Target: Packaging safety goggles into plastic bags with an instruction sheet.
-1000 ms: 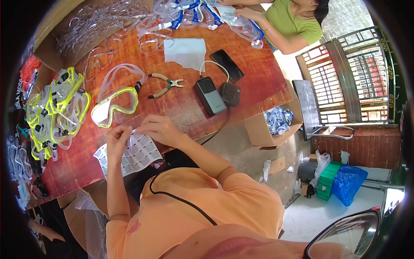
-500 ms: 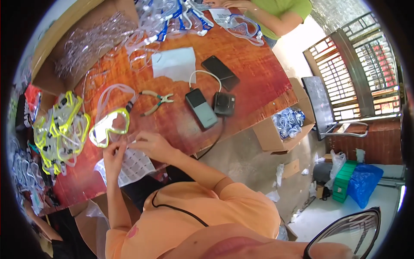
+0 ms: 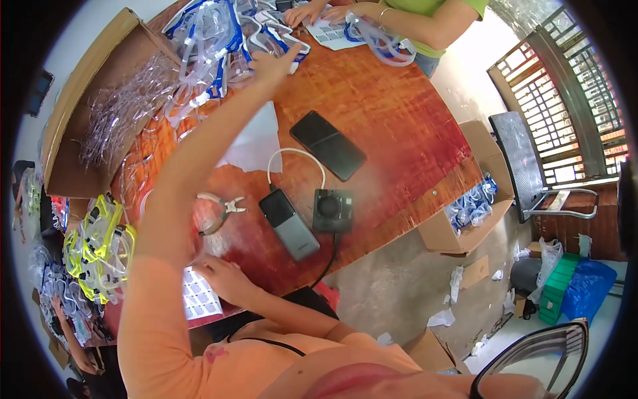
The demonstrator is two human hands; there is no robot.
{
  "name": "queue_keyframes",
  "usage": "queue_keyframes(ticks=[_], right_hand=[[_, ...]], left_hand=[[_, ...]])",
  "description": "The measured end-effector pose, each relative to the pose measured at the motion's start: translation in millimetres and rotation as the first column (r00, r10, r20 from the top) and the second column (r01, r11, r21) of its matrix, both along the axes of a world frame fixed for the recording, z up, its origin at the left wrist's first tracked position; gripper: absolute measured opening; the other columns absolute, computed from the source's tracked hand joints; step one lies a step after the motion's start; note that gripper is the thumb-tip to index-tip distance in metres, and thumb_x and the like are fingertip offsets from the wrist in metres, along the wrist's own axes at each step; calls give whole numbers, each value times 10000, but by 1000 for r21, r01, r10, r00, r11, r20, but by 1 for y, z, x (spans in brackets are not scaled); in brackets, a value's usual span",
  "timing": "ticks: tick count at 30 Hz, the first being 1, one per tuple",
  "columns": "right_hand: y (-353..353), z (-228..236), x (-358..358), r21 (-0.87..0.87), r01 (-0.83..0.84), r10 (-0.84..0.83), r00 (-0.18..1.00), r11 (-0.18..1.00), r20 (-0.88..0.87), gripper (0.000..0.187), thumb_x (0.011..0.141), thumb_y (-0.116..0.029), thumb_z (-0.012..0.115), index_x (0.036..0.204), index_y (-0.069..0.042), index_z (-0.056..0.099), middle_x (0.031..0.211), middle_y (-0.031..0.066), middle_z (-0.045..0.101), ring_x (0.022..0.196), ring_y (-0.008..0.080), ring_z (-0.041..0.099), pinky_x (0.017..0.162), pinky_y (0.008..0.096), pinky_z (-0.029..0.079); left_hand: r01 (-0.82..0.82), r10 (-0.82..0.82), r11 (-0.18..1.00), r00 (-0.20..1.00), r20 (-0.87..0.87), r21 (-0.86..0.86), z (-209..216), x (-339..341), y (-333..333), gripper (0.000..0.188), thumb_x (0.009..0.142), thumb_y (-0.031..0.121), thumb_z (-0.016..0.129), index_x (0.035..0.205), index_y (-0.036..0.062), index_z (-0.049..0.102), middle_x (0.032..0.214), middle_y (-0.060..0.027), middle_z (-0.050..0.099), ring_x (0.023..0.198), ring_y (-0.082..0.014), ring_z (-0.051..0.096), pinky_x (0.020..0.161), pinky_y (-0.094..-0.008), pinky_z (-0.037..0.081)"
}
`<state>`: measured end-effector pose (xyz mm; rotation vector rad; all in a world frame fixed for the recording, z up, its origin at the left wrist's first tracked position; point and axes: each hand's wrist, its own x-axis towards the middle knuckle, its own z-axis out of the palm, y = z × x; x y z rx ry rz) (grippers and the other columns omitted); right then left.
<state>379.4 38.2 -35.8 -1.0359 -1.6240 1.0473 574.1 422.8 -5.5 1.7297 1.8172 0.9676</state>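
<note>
My left hand [image 3: 272,66] is stretched far across the table, fingers spread, beside the pile of blue-and-white goggles [image 3: 226,43]. No thing shows in its grasp. Close to the table's near edge, my right hand [image 3: 226,280] has its fingers bent together at a sheet of labels [image 3: 199,299]. What they pinch, if anything, is too small to tell. A bit of clear strap [image 3: 145,199] peeks out left of my left arm, which covers most of that spot. Yellow-rimmed goggles [image 3: 100,249] lie heaped at the left.
Pliers [image 3: 232,205], a power bank [image 3: 290,226] cabled to a small black device [image 3: 333,211], a phone [image 3: 328,145] and white paper [image 3: 256,143] occupy the table. A carton [image 3: 80,86] holds clear strips. Across the table, another person's hands [image 3: 307,13] rest near goggles and a sheet.
My left hand has left my right hand and reached forward to the blue-and-white goggles. Its arm now hides the yellow goggles that lay before me. The view has shifted.
</note>
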Motion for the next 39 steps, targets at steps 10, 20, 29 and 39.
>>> queue_keyframes(ticks=[10,20,29,39], right_hand=[[10,-28,15,-193,-91,63,987,977,-150,216,938,-187,533,1083,-33,578,1052,151,575,972,342,602,773,451,501],[-3,-26,10,-126,-82,69,992,989,-102,202,944,-154,519,1066,-14,597,1078,169,563,970,362,604,805,447,497],[-30,-8,-41,61,111,-90,957,992,-276,137,881,-80,624,981,0,672,973,164,671,906,341,649,805,396,521],[-70,37,-119,32,15,-3,941,999,-338,152,802,25,719,949,-13,723,900,100,695,835,205,675,740,300,528]], left_hand=[[498,-463,771,866,187,-397,30,-52,71,342,725,191,668,1048,91,713,830,-44,605,681,-161,529,570,-319,453],[506,-532,807,846,-4,-304,20,-81,37,539,711,112,675,1248,157,678,804,-25,589,706,-139,530,501,-294,458],[749,-782,624,598,-179,-223,94,-274,-203,344,991,264,560,1176,-19,623,1030,-133,671,1024,-196,622,919,-314,465],[423,-390,897,894,-220,128,72,-497,-473,173,926,106,620,1051,-11,648,952,-122,663,910,-148,613,782,-301,477]])
